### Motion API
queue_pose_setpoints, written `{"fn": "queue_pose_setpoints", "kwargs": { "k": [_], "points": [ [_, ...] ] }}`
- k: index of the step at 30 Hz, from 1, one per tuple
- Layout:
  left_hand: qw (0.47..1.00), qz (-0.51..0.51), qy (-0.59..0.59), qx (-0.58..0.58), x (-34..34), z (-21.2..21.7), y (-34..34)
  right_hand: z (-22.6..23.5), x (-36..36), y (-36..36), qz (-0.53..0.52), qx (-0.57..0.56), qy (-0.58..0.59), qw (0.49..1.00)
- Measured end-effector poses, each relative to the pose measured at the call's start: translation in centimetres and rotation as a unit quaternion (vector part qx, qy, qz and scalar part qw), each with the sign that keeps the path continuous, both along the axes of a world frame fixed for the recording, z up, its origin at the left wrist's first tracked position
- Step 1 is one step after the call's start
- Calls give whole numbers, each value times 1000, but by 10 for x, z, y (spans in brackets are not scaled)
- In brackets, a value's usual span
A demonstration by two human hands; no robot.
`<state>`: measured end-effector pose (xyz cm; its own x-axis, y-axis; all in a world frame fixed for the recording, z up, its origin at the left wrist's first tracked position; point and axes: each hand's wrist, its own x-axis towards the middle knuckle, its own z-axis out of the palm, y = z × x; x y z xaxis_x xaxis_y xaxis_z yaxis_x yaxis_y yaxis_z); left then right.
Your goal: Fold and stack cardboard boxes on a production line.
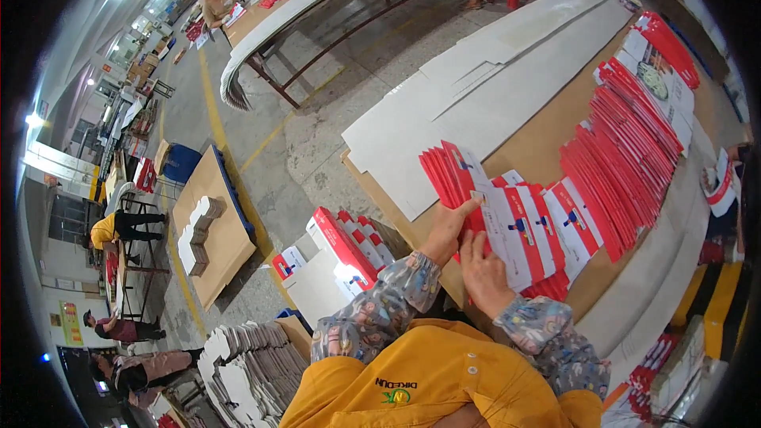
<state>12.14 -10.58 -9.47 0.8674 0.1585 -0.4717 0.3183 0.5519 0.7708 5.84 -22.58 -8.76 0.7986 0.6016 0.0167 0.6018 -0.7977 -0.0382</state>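
My left hand (449, 228) is closed on the near edge of a folded red and white carton (498, 230), its thumb lying along the top. A fanned stack of red cartons (442, 173) stands on edge just beyond it. Beside it, my right hand (485, 273) has its bent fingers against the same carton's near side; what its fingertips grip is partly hidden. More flat red and white cartons (572, 218) overlap to the right of my hands. Past them, a long leaning row of red cartons (622, 147) runs toward the far right.
White cardboard sheets (452, 99) lie on the brown tabletop (529, 141). At the lower left are piled grey-white blanks (250, 372) and a red and white carton pile (342, 250). A pallet (208, 257) sits on the floor. Several people work at other tables.
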Motion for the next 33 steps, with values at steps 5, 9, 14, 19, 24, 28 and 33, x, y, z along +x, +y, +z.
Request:
{"fn": "queue_pose_setpoints", "kwargs": {
  "k": [5,9,14,19,24,28,33],
  "points": [
    [1000,-11,-14,18,-7,0,21,42,2,4,-7,192,168,967],
    [994,-56,-92,14,-22,47,56,76,60,-30,-54,284,-140,947],
    [979,-146,-139,34,-50,88,86,99,77,-15,-34,209,-127,969],
    [991,-86,-79,-65,-92,72,83,72,39,12,-77,229,115,964],
    [991,-134,-15,-7,-96,68,96,67,48,10,-57,217,242,944],
    [988,-151,-23,-9,-95,58,99,68,44,17,-49,170,255,951],
    [993,-113,0,27,-114,34,100,56,34,18,-12,145,232,962]
  ]
}}
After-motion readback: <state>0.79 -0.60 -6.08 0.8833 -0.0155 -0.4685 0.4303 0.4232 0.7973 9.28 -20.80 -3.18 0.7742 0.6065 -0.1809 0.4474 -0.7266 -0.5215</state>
